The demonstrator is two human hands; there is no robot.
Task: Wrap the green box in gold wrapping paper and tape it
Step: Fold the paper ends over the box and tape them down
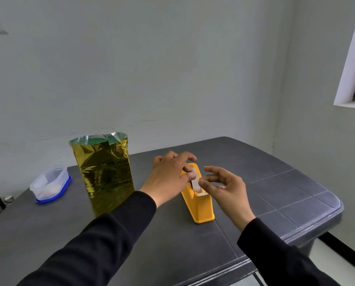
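The left hand (pixel 168 176) lies over the yellow tape dispenser (pixel 199 200), fingers curled on its tape roll (pixel 195 182). The right hand (pixel 226 188) pinches the tape's end at the roll, other fingers spread. Left of both hands stands the box (pixel 104 172), sheathed in gold wrapping paper, its top unclosed. Further left, a lidded plastic container (pixel 50 184) holds something indistinct.

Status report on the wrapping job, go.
Left hand steadies yellow tape dispenser, right hand pinching tape end. Gold-wrapped box upright, top open. Nothing blocking.
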